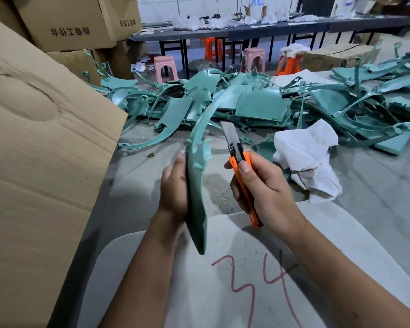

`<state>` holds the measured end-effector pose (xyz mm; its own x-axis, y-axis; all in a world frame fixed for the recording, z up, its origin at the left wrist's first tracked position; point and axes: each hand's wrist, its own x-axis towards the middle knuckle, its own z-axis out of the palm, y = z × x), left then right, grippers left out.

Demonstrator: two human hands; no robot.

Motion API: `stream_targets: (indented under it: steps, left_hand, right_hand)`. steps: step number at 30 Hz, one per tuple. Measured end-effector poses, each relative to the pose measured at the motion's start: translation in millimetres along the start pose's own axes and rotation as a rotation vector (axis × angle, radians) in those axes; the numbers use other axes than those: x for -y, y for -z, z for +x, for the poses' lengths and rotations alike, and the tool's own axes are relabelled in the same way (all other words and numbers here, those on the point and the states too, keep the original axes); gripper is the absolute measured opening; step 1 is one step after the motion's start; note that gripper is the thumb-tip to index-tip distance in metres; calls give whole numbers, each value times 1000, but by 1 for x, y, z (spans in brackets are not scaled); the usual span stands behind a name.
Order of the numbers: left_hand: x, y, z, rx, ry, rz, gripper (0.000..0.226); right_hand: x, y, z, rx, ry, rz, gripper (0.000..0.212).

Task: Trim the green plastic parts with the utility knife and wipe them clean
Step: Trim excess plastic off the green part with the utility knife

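My left hand (173,188) grips a long curved green plastic part (197,197) near its middle and holds it upright on edge, its upper end arching away to the right. My right hand (263,190) grips an orange utility knife (243,176) with the thumb on the slider. The steel blade (230,134) is extended and points up, just right of the part's tabbed edge, a small gap between them. A crumpled white cloth (308,159) lies on the floor to the right of the knife.
A big pile of green plastic parts (258,100) covers the floor ahead. Cardboard boxes (40,143) stand close on the left. A white surface (223,280) marked "34" in red is under my forearms. Stools (165,67) and long tables (270,28) stand at the back.
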<state>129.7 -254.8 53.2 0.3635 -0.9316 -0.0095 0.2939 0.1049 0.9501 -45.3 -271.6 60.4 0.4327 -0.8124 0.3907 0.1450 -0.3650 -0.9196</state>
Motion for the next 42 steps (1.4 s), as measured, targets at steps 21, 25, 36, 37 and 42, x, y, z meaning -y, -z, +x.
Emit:
stream_targets:
  steps: [21,25,36,37,42]
  left_hand:
    - [-7,7,-11,12,-172,268,57]
    - [-9,2,-15,48,-170,236,52]
    - [-2,-14,-20,155,-104,104,67]
    - [-2,-14,-20,164,-117,115,67]
    - [-1,-11,-20,183,-148,192,72]
  right_hand:
    - [0,5,4,-175,193,-367,37]
    - [-6,8,6,-187,219,-526,44]
    - [-3,4,3,-30,243,-474,49]
    - [-2,4,3,-26,230,-468,49]
    - [-3,5,3,-89,216,-539,48]
